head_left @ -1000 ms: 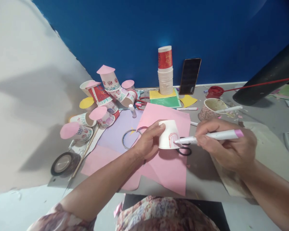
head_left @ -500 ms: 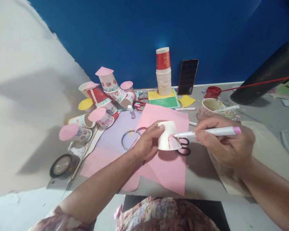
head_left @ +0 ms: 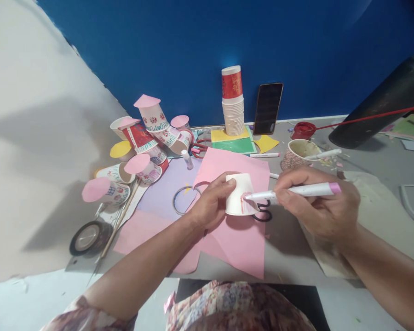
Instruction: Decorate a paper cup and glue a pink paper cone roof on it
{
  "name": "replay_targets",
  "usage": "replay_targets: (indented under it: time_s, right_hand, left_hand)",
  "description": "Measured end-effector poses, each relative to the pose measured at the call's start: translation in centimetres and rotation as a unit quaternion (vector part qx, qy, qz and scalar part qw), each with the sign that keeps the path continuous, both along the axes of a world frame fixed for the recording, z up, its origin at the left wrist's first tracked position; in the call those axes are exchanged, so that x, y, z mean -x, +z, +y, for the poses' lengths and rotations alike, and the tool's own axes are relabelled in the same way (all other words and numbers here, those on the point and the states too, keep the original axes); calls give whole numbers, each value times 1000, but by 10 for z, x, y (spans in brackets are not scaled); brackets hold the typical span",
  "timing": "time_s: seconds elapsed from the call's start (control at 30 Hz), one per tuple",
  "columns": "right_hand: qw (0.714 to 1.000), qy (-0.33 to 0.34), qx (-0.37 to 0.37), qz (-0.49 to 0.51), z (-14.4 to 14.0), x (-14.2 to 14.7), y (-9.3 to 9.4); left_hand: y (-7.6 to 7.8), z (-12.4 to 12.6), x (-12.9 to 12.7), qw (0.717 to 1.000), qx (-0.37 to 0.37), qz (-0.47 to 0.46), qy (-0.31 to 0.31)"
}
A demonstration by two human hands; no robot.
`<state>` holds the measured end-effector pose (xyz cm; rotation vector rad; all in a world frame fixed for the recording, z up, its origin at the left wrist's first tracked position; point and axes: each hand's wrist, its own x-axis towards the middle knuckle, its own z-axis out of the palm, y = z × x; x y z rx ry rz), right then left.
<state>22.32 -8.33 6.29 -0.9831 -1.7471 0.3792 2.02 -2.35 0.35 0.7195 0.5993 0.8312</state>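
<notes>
My left hand (head_left: 215,202) is closed around the side of a white paper cup (head_left: 235,193), held upside down above a sheet of pink paper (head_left: 241,248). A pink drawing with an orange-red edge marks the cup's right side. In my right hand (head_left: 319,204) is a white marker pen (head_left: 307,189) with a pink end, its tip touching the drawing. Black-handled scissors (head_left: 263,215) lie partly hidden behind the cup.
At the left lie several decorated paper cups (head_left: 152,112) with pink tops, and a roll of tape (head_left: 86,237). A cup stack (head_left: 233,115) and a phone (head_left: 269,108) stand by the blue wall. A patterned cup (head_left: 291,156) sits at the right.
My right hand has moved slightly left and down, taking the marker's tip a little lower on the pink drawing. My left hand keeps the cup in nearly the same place.
</notes>
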Motion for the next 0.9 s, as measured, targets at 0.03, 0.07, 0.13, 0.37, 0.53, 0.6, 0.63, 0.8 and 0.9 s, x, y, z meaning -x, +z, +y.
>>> replay_targets:
  time_s: [0.03, 0.07, 0.13, 0.37, 0.53, 0.6, 0.63, 0.8, 0.9]
  right_hand:
    - [1000, 6, 3, 2, 0, 1, 0]
    - [1000, 18, 9, 3, 0, 1, 0]
    - [999, 42, 18, 6, 0, 2, 1]
    - [997, 47, 50, 24, 0, -3, -1]
    - [995, -58, 29, 80, 4, -9, -10]
    - [992, -74, 42, 97, 6, -10, -12]
    - [991, -73, 50, 100, 6, -10, -13]
    - [993, -71, 46, 87, 6, -11, -12]
    - [992, -73, 49, 94, 6, -11, -13]
  left_hand:
    - [0, 0, 0, 1000, -1, 3, 1]
    - [0, 0, 0, 1000, 0, 6, 4]
    - [1, 0, 0, 1000, 2, 7, 9]
    - [2, 1, 0, 999, 23, -14, 18]
    - [3, 3, 0, 997, 70, -28, 7]
    - [5, 3, 0, 996, 83, -32, -5]
    - [6, 3, 1, 996, 87, -36, -10]
    - [9, 3, 2, 994, 99, -46, -9]
    - [8, 3, 0, 993, 113, -34, 7]
